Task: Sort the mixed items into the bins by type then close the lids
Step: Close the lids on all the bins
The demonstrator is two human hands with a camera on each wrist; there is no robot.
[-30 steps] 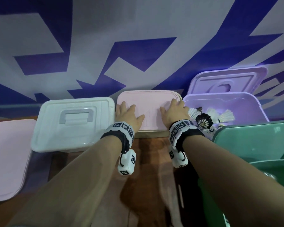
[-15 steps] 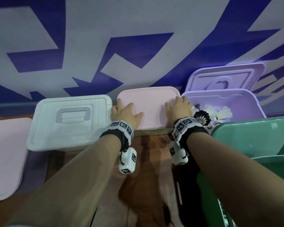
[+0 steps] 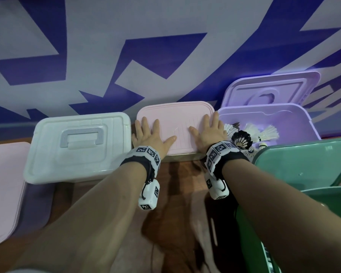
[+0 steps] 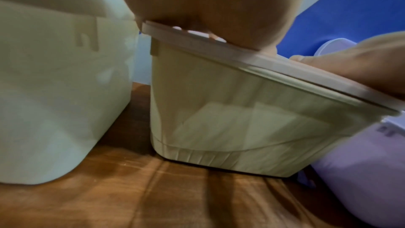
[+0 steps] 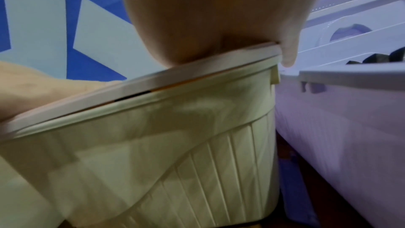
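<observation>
A pink lid [image 3: 175, 119] lies on top of a cream bin [image 4: 241, 127] in the middle of the row. My left hand [image 3: 150, 134] presses flat on the lid's left part with fingers spread. On its right part my right hand [image 3: 209, 131] lies flat too, its little finger over the lid's right edge [image 5: 289, 58]. In the right wrist view a thin gap shows between the lid [image 5: 153, 81] and the bin's rim [image 5: 136, 105]. To the right, an open lilac bin [image 3: 295, 123] holds several shuttlecocks [image 3: 264, 133], white and dark.
A white bin with a handled lid [image 3: 79, 142] stands shut to the left. A pale pink lid [image 3: 4, 186] is at far left. The lilac lid [image 3: 272, 89] leans on the blue-and-white wall behind its bin. Green lid [image 3: 303, 162] and green bin [image 3: 250, 243] sit at right, on wooden floor [image 3: 177, 194].
Both hands have slid slightly forward and flattened on the pink lid, fingers more spread. The view has shifted a little; the bins have not moved.
</observation>
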